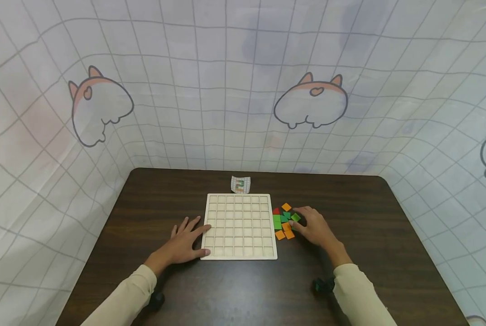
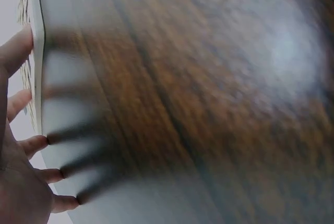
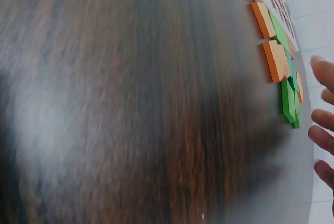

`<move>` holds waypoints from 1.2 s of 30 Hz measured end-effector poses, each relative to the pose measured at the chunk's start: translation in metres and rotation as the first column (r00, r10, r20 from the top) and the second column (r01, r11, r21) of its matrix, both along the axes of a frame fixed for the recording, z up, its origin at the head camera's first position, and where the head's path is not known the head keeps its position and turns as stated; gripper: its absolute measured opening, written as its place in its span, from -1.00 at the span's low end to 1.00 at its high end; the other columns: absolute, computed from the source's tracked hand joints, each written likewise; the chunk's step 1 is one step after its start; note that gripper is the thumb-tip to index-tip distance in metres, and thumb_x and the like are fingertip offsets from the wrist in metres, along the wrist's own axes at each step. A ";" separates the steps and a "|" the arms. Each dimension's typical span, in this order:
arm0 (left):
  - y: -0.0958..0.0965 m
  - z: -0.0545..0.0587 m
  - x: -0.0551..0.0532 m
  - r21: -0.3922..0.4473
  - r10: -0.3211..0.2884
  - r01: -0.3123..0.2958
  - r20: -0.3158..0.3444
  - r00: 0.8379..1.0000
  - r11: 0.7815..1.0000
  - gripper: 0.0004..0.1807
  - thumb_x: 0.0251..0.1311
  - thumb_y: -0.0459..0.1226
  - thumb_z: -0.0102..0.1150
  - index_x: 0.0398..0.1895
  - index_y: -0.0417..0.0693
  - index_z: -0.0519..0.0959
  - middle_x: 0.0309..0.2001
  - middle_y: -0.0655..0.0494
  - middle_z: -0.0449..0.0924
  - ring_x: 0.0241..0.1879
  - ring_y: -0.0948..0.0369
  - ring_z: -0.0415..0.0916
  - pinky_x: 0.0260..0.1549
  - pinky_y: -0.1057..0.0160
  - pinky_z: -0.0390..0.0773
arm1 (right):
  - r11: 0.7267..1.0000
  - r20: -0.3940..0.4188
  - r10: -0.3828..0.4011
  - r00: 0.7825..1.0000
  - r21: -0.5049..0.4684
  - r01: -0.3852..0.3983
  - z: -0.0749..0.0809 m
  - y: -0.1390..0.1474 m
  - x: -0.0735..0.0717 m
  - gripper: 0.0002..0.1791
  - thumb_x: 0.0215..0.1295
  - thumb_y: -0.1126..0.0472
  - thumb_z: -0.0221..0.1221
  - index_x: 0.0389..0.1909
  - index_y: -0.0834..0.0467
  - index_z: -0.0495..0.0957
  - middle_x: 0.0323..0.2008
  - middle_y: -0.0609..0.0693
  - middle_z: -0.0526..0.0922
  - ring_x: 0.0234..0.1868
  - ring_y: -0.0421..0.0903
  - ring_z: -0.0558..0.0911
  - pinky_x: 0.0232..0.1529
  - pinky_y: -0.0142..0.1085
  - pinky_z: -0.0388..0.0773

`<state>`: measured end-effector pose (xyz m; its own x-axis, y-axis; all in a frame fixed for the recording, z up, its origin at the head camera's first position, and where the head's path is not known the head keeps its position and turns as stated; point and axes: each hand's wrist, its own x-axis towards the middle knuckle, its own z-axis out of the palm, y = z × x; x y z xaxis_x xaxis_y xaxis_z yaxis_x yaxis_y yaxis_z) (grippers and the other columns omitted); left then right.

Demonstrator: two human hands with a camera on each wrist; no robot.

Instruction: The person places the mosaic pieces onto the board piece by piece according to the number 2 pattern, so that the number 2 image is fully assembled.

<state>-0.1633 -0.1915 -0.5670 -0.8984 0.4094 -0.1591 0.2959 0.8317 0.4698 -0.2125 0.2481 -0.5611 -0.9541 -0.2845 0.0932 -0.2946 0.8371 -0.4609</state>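
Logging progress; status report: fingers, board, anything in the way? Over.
Left fingers touching left edge of gridded board; right fingers over coloured pieces, nothing visibly gripped; board flat on table; printed card beyond board's far edge, seemingly not blocking.

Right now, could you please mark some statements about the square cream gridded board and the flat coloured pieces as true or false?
1. The left hand touches the square cream gridded board. True.
2. Both hands touch the board. False: the right hand is at the flat red, orange and green pieces.
3. A small printed paper card lies beyond the board's far edge. True.
4. Those pieces lie left of the board. False: they lie right.
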 end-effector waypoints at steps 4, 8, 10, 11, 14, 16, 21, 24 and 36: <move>0.002 0.002 -0.001 0.006 0.015 -0.015 0.028 0.999 1.000 -0.14 0.17 0.24 0.28 0.51 0.25 0.28 0.59 -0.17 -0.02 0.54 -0.40 -0.24 0.28 -0.59 -0.17 | 1.000 -0.023 -0.002 1.000 0.006 0.002 -0.001 -0.003 -0.002 -0.43 0.35 -0.03 0.29 0.25 0.22 0.54 0.18 0.23 0.58 0.21 0.23 0.55 0.24 0.28 0.38; 0.003 0.004 -0.001 -0.003 0.029 -0.029 0.044 0.999 1.000 -0.14 0.16 0.22 0.30 0.51 0.24 0.29 0.59 -0.17 -0.02 0.54 -0.40 -0.23 0.28 -0.59 -0.15 | 1.000 -0.027 0.008 1.000 0.010 -0.008 -0.002 -0.006 -0.004 -0.47 0.35 0.00 0.30 0.22 0.22 0.56 0.16 0.22 0.60 0.20 0.23 0.56 0.22 0.28 0.39; 0.003 0.004 -0.001 -0.010 0.032 -0.031 0.047 0.998 0.999 -0.15 0.17 0.22 0.30 0.51 0.24 0.28 0.59 -0.17 -0.03 0.54 -0.39 -0.23 0.28 -0.59 -0.15 | 1.000 -0.024 0.012 1.000 0.007 -0.012 -0.002 -0.007 -0.006 -0.49 0.34 0.01 0.31 0.20 0.22 0.57 0.14 0.21 0.60 0.18 0.23 0.56 0.21 0.29 0.39; 0.003 0.004 -0.001 -0.010 0.033 -0.032 0.049 0.998 0.999 -0.14 0.17 0.21 0.30 0.51 0.24 0.28 0.59 -0.17 -0.03 0.54 -0.39 -0.23 0.28 -0.59 -0.15 | 1.000 -0.022 0.014 1.000 0.008 -0.014 -0.002 -0.008 -0.006 -0.51 0.34 0.02 0.30 0.19 0.22 0.58 0.13 0.20 0.61 0.18 0.23 0.56 0.21 0.29 0.39; 0.003 0.004 -0.002 -0.012 0.033 -0.033 0.052 0.998 0.999 -0.14 0.17 0.21 0.30 0.51 0.23 0.28 0.59 -0.17 -0.03 0.54 -0.39 -0.23 0.29 -0.58 -0.15 | 1.000 -0.013 0.014 1.000 0.017 -0.014 -0.003 -0.009 -0.009 -0.55 0.35 0.06 0.30 0.17 0.21 0.60 0.11 0.19 0.62 0.15 0.22 0.57 0.20 0.30 0.38; 0.004 0.005 -0.002 -0.015 0.035 -0.034 0.056 0.998 0.999 -0.14 0.17 0.21 0.30 0.51 0.23 0.27 0.59 -0.17 -0.03 0.54 -0.38 -0.23 0.29 -0.58 -0.15 | 0.999 -0.010 0.013 1.000 0.030 -0.013 -0.004 -0.010 -0.010 -0.58 0.36 0.09 0.29 0.16 0.20 0.61 0.10 0.18 0.63 0.14 0.22 0.58 0.19 0.29 0.38; 0.004 0.006 -0.002 -0.016 0.037 -0.036 0.060 0.997 0.999 -0.13 0.16 0.21 0.31 0.51 0.24 0.28 0.59 -0.18 -0.03 0.54 -0.39 -0.23 0.29 -0.58 -0.15 | 0.999 -0.006 0.015 1.000 0.046 -0.015 -0.005 -0.012 -0.015 -0.64 0.38 0.15 0.27 0.12 0.22 0.64 0.07 0.17 0.63 0.10 0.20 0.58 0.16 0.25 0.40; 0.004 0.005 -0.002 -0.012 0.038 -0.038 0.058 0.998 0.999 -0.14 0.16 0.22 0.31 0.51 0.25 0.28 0.59 -0.17 -0.02 0.54 -0.39 -0.23 0.29 -0.58 -0.14 | 0.999 0.003 0.018 1.000 0.050 -0.018 -0.005 -0.013 -0.016 -0.65 0.37 0.17 0.27 0.11 0.23 0.65 0.08 0.17 0.62 0.10 0.20 0.57 0.14 0.23 0.42; 0.004 0.005 -0.001 -0.004 0.042 -0.042 0.055 0.998 0.999 -0.15 0.16 0.21 0.31 0.51 0.26 0.28 0.59 -0.16 -0.03 0.55 -0.37 -0.24 0.30 -0.57 -0.16 | 0.998 0.012 0.017 1.000 0.053 -0.017 -0.003 -0.018 -0.017 -0.66 0.35 0.20 0.28 0.09 0.24 0.67 0.04 0.17 0.62 0.09 0.18 0.57 0.16 0.20 0.43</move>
<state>-0.1638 -0.1875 -0.5621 -0.9048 0.3707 -0.2098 0.2342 0.8444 0.4818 -0.2299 0.2297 -0.5642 -0.9501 -0.3050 0.0662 -0.3039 0.8556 -0.4190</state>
